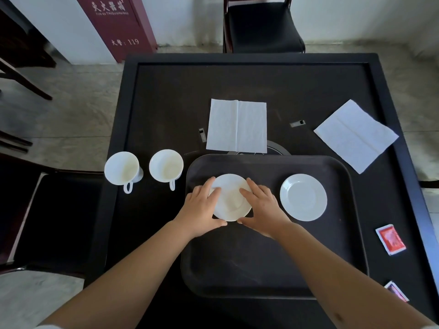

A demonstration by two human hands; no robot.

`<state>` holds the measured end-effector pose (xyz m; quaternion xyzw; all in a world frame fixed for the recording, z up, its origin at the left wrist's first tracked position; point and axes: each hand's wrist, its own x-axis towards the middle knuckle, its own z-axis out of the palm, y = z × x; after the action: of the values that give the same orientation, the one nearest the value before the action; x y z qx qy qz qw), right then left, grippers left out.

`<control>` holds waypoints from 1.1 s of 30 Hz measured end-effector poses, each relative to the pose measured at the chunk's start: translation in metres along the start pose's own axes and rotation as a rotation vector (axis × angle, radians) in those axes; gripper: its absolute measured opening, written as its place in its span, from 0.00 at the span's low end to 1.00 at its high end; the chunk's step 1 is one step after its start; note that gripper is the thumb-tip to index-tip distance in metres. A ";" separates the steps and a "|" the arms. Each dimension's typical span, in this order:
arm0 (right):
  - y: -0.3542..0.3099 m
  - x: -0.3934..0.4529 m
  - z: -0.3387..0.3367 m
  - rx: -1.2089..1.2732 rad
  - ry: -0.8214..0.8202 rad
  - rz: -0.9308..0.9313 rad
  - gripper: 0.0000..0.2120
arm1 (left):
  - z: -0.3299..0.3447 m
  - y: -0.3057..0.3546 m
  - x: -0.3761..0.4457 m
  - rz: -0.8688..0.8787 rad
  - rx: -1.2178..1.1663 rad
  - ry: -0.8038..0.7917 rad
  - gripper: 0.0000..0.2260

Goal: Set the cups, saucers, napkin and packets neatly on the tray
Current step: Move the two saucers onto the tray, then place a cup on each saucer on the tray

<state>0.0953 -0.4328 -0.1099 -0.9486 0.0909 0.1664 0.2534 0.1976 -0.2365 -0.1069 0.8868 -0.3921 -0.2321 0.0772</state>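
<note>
A dark tray [273,271] lies on the black table. On its far left part sits a white saucer [231,198]. My left hand [202,207] and my right hand [261,205] hold that saucer by its two sides, fingers laid over its top and thumbs at its near rim. A second white saucer [303,197] rests on the tray to the right. Two white cups [122,168] [166,165] stand left of the tray, handles toward me. One white napkin [236,125] lies beyond the tray, another [356,135] at the far right. Red packets [390,239] [396,290] lie right of the tray.
The table [166,91] has a raised rim. A black chair [263,24] stands at the far side and another chair [54,219] at the left. A red cabinet [123,22] stands on the floor at the back left.
</note>
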 end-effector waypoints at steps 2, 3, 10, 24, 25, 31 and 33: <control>0.000 -0.002 0.001 -0.005 -0.004 0.006 0.39 | 0.002 0.001 -0.002 -0.007 0.018 0.008 0.38; -0.001 -0.002 0.000 -0.006 -0.003 0.009 0.39 | 0.003 0.002 -0.002 -0.013 0.015 0.012 0.38; -0.011 -0.011 -0.003 -0.035 -0.042 0.071 0.45 | 0.000 0.005 -0.013 -0.054 0.004 -0.057 0.43; -0.056 -0.076 -0.003 -0.169 -0.073 0.057 0.42 | -0.030 0.023 -0.112 -0.183 0.072 0.032 0.37; -0.060 -0.082 -0.002 -0.170 -0.069 0.052 0.41 | -0.030 0.024 -0.119 -0.193 0.071 0.034 0.37; -0.074 -0.111 0.002 -0.160 -0.067 0.050 0.40 | -0.030 0.033 -0.150 -0.218 0.051 0.055 0.37; -0.079 -0.119 0.002 -0.160 -0.070 0.051 0.39 | -0.031 0.037 -0.157 -0.216 0.049 0.060 0.36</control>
<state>0.0043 -0.3541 -0.0328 -0.9568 0.0925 0.2127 0.1755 0.0963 -0.1480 -0.0129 0.9321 -0.2972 -0.2029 0.0420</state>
